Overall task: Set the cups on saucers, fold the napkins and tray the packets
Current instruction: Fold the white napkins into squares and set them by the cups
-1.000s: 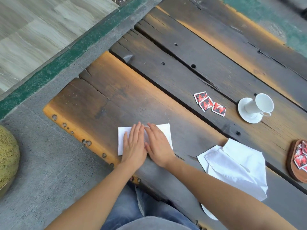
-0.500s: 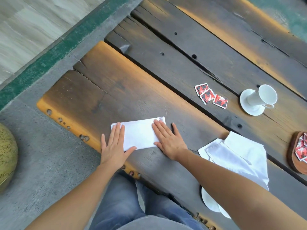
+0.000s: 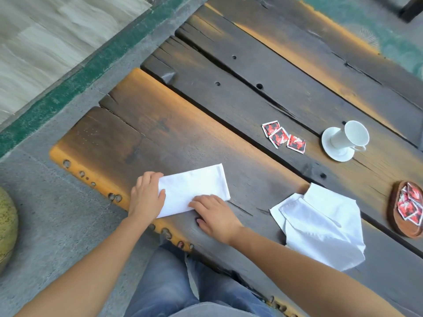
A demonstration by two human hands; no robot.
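Observation:
A white napkin [image 3: 194, 189], folded into a long strip, lies near the front edge of the dark plank table [image 3: 183, 124]. My left hand [image 3: 146, 197] grips its left end, thumb on top and fingers curled. My right hand [image 3: 215, 213] has its bent fingers on the strip's near edge, and its thumb rests on the wood. Three red packets [image 3: 283, 138] lie loose further back. A white cup [image 3: 351, 136] stands on a saucer [image 3: 336, 154] at the right. A second napkin [image 3: 320, 227] lies crumpled to the right. A brown wooden tray [image 3: 396, 221] holds several packets [image 3: 409, 204].
The table's left end [image 3: 68, 161] drops off to a grey concrete floor [image 3: 45, 225]. A round yellow-green object [image 3: 6, 227] sits at the far left on the floor. My legs in jeans [image 3: 174, 282] are under the front edge.
My left hand went from lying flat to gripping the strip's left end. My right hand slid from the right end to the near edge and bent its fingers.

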